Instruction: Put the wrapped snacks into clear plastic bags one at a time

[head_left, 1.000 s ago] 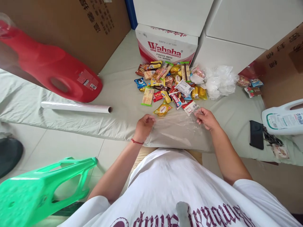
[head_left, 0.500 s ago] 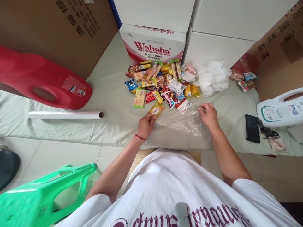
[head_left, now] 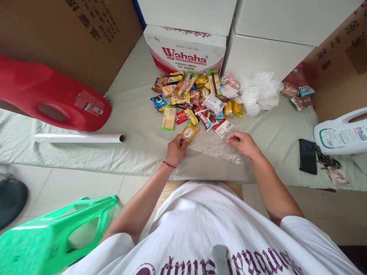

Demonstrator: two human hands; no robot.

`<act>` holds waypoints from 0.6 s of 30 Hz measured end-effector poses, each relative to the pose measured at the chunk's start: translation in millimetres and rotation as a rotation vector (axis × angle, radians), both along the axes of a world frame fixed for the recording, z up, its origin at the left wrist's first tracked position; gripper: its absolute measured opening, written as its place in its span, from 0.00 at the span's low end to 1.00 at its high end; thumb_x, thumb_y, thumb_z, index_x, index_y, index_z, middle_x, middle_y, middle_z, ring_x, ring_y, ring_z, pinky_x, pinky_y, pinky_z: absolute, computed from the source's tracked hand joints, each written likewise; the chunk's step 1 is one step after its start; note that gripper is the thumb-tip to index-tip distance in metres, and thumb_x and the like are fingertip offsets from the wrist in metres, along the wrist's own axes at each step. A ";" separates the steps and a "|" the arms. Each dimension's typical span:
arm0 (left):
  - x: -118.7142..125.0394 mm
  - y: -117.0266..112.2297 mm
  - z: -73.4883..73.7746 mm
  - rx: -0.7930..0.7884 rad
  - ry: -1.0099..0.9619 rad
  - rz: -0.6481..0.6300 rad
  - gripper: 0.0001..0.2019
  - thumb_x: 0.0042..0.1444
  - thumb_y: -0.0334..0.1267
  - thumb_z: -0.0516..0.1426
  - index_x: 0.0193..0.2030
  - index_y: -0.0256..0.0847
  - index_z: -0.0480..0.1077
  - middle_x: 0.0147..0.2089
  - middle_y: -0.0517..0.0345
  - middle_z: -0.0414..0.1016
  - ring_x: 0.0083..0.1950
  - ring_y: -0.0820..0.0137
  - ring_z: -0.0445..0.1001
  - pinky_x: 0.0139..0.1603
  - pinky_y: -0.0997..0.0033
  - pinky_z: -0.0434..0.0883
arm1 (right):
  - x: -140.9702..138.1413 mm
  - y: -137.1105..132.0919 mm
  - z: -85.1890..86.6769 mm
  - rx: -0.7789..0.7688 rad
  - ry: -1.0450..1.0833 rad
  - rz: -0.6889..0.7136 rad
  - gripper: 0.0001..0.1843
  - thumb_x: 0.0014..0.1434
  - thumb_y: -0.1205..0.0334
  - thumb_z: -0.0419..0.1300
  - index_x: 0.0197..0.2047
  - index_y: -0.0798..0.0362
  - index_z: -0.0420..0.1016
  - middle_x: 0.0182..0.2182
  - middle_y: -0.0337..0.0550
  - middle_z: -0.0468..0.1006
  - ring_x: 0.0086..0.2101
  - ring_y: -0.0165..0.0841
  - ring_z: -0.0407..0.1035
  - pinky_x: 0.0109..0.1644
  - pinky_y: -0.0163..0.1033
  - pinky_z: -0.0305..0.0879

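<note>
Between the thumb and fingers of my left hand is a yellow-wrapped snack packet, lying at the near edge of the snack pile. A sheet of clear plastic film spreads from beside that packet toward the right. My right hand pinches the film near its right part, with fingertips pressed together. Just beyond both hands sits a heap of wrapped snacks, among them a pale cracker packet and a red-and-white packet.
Crumpled clear-wrapped bundles lie right of the heap, before white boxes and a Wahaba-style printed carton. Leftward are a film roll and red jug. On the right are a phone, keys and white bottle.
My right hand has moved left and slightly toward me, bringing the film's right part closer to the yellow packet. My left hand stays almost in place, still holding the packet.
</note>
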State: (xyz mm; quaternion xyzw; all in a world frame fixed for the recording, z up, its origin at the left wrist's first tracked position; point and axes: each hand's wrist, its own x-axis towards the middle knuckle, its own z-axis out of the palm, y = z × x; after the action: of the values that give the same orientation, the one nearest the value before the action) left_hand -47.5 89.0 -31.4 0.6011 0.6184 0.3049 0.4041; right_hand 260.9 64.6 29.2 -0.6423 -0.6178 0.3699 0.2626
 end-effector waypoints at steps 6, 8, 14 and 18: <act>5.0 12.0 1.0 -0.032 -0.035 0.018 0.11 0.60 0.48 0.55 0.35 0.43 0.67 0.25 0.64 0.65 0.27 0.71 0.63 0.30 0.72 0.58 | -15.5 -60.0 38.0 0.494 -0.292 0.363 0.06 0.67 0.60 0.61 0.39 0.45 0.80 0.34 0.45 0.79 0.39 0.41 0.67 0.48 0.47 0.64; 7.2 17.7 0.9 -0.041 -0.040 0.019 0.11 0.59 0.48 0.55 0.33 0.43 0.66 0.24 0.64 0.65 0.27 0.71 0.62 0.30 0.72 0.58 | -27.3 -80.3 34.3 0.554 -0.404 0.502 0.08 0.68 0.64 0.58 0.40 0.46 0.79 0.37 0.46 0.79 0.39 0.40 0.67 0.45 0.46 0.64; 8.7 36.2 9.4 -0.059 0.004 -0.025 0.08 0.56 0.43 0.56 0.31 0.41 0.67 0.25 0.64 0.67 0.29 0.72 0.63 0.32 0.73 0.58 | -73.0 -108.4 -6.5 0.640 -0.571 0.713 0.11 0.68 0.72 0.54 0.39 0.52 0.77 0.56 0.47 0.78 0.39 0.34 0.71 0.42 0.41 0.67; 6.9 47.9 20.5 -0.076 0.051 -0.047 0.06 0.52 0.38 0.59 0.28 0.39 0.70 0.25 0.63 0.68 0.29 0.72 0.65 0.32 0.73 0.61 | -103.6 -107.2 -24.9 0.515 -0.617 0.795 0.10 0.67 0.72 0.54 0.43 0.54 0.77 0.67 0.48 0.70 0.38 0.32 0.74 0.37 0.39 0.69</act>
State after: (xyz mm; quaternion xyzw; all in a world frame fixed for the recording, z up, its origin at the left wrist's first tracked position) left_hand -40.7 137.0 -10.9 0.6071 0.6253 0.2563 0.4180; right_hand 157.2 -42.6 4.3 -0.3540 -0.9306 0.0728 0.0586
